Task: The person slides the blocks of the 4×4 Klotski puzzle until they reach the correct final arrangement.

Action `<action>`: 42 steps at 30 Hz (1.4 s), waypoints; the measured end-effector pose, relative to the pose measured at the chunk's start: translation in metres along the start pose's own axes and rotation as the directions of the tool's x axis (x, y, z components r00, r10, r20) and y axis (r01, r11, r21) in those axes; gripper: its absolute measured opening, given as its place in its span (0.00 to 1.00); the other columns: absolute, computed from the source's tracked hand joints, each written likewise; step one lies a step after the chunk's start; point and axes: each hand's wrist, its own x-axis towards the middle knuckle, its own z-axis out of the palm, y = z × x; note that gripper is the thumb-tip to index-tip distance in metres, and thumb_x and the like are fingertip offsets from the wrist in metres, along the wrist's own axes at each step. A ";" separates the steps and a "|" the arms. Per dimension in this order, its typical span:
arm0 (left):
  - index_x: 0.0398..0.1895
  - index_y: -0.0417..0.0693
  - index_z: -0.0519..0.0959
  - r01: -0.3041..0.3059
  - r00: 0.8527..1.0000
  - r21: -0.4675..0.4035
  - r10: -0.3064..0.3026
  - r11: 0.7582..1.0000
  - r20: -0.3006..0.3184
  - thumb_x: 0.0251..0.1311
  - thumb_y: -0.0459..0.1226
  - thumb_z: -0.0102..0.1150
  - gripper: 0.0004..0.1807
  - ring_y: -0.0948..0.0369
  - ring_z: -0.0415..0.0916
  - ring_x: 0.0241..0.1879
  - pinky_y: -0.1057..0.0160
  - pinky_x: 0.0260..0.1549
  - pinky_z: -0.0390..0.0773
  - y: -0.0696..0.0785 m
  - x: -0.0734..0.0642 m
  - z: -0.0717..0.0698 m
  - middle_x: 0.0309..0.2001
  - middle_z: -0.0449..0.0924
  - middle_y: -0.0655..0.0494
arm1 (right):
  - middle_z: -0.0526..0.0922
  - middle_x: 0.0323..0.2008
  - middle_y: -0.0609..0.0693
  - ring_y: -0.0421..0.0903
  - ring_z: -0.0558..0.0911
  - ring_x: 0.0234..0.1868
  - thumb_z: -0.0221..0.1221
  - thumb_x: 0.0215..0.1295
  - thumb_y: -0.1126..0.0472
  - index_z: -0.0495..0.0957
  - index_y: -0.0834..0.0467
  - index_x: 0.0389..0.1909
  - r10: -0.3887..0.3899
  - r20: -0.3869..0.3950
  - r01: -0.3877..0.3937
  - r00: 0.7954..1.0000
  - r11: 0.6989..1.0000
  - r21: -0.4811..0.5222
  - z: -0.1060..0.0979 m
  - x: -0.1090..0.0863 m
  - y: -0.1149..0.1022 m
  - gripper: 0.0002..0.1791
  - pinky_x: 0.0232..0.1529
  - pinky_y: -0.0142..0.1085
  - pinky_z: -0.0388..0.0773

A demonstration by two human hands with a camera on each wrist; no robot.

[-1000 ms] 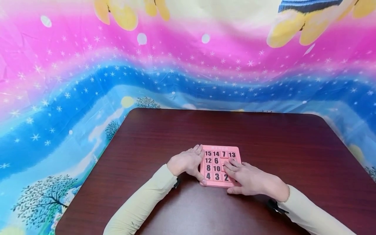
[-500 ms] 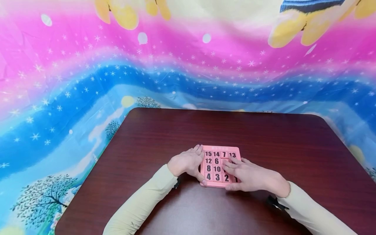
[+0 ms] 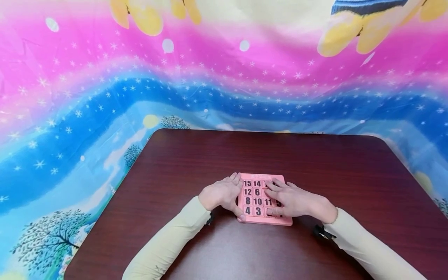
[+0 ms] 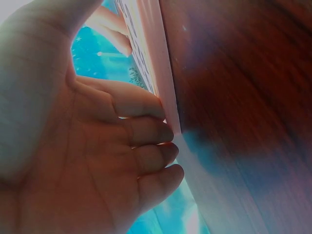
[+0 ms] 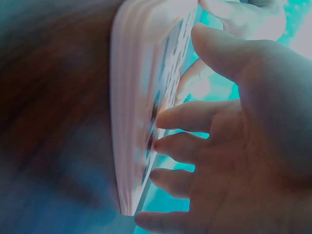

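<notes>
A pink number slide puzzle (image 3: 252, 196) lies flat on the table, its black-numbered square tiles set in rows. My left hand (image 3: 222, 194) spans its left side, fingers near the far corner and thumb (image 3: 242, 217) at the near corner. In the left wrist view the fingertips meet the pink side edge (image 4: 165, 73). Over the puzzle's right half spreads my right hand (image 3: 297, 200), its fingertips touching the top-row tiles and its thumb low over the bottom row. It hides several right-hand tiles. In the right wrist view its extended fingers (image 5: 183, 146) reach the puzzle's face.
The dark reddish-brown table (image 3: 196, 155) has rounded far corners. Behind it hangs a colourful cloth (image 3: 210, 70) with snowflakes, trees and pink and blue bands. Both arms wear pale sleeves (image 3: 171, 237), with a dark strap (image 3: 323, 232) near the right wrist.
My right hand has shifted away from me and slightly left, its fingers now over the top row and its thumb on the bottom row. The 11 tile has come into view. The left hand stays put.
</notes>
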 end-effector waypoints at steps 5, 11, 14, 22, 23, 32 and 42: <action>0.78 0.41 0.49 -0.002 1.000 0.006 0.002 1.000 0.001 0.37 0.72 0.66 0.71 0.54 0.39 0.80 0.60 0.78 0.47 -0.001 0.000 0.000 0.80 0.40 0.45 | 0.59 0.75 0.59 0.63 0.51 0.77 0.55 0.65 0.34 0.66 0.57 0.71 -0.015 0.002 0.015 1.000 1.000 0.010 -0.003 0.006 0.003 0.42 0.71 0.67 0.56; 0.78 0.41 0.49 -0.001 1.000 0.011 0.001 1.000 0.003 0.37 0.72 0.66 0.71 0.54 0.39 0.79 0.60 0.78 0.48 -0.001 0.001 0.000 0.80 0.40 0.45 | 0.61 0.74 0.58 0.63 0.51 0.77 0.55 0.64 0.34 0.66 0.53 0.72 -0.006 0.011 0.006 1.000 0.998 0.059 -0.006 0.005 0.008 0.41 0.71 0.68 0.53; 0.78 0.41 0.49 -0.008 1.000 0.014 0.008 1.000 -0.002 0.37 0.72 0.67 0.70 0.53 0.39 0.79 0.59 0.78 0.48 0.000 0.001 0.000 0.79 0.41 0.45 | 0.63 0.74 0.57 0.63 0.51 0.77 0.55 0.65 0.34 0.67 0.52 0.71 0.001 0.005 -0.001 1.000 0.997 0.083 -0.006 0.003 0.011 0.39 0.72 0.67 0.52; 0.78 0.41 0.49 -0.001 1.000 0.019 0.001 1.000 0.000 0.37 0.72 0.67 0.71 0.53 0.39 0.79 0.59 0.78 0.48 -0.001 0.002 0.001 0.79 0.40 0.45 | 0.66 0.72 0.56 0.61 0.53 0.77 0.57 0.64 0.36 0.69 0.52 0.70 -0.002 -0.005 0.002 1.000 0.998 0.063 -0.003 0.002 0.006 0.38 0.70 0.69 0.54; 0.78 0.41 0.48 -0.001 1.000 0.018 0.001 1.000 -0.001 0.37 0.72 0.67 0.71 0.53 0.39 0.79 0.60 0.78 0.48 0.000 0.002 0.001 0.79 0.40 0.45 | 0.66 0.72 0.57 0.61 0.53 0.77 0.57 0.64 0.36 0.69 0.52 0.69 -0.006 -0.008 0.006 1.000 0.998 0.057 -0.003 0.001 0.005 0.38 0.70 0.69 0.55; 0.78 0.41 0.50 -0.005 1.000 0.014 0.005 1.000 -0.013 0.36 0.72 0.68 0.70 0.53 0.40 0.79 0.59 0.78 0.49 0.000 0.002 0.001 0.79 0.42 0.44 | 0.61 0.73 0.62 0.62 0.55 0.77 0.55 0.66 0.35 0.70 0.51 0.69 -0.019 0.010 0.018 1.000 0.995 0.095 -0.003 -0.007 0.002 0.36 0.70 0.68 0.56; 0.78 0.42 0.50 0.009 1.000 0.008 -0.009 1.000 -0.002 0.36 0.72 0.67 0.71 0.54 0.39 0.79 0.60 0.78 0.49 0.001 0.001 0.000 0.80 0.41 0.46 | 0.58 0.73 0.67 0.65 0.65 0.71 0.53 0.66 0.33 0.68 0.52 0.70 -0.018 0.017 0.016 1.000 0.995 0.103 -0.007 -0.010 -0.001 0.39 0.68 0.58 0.67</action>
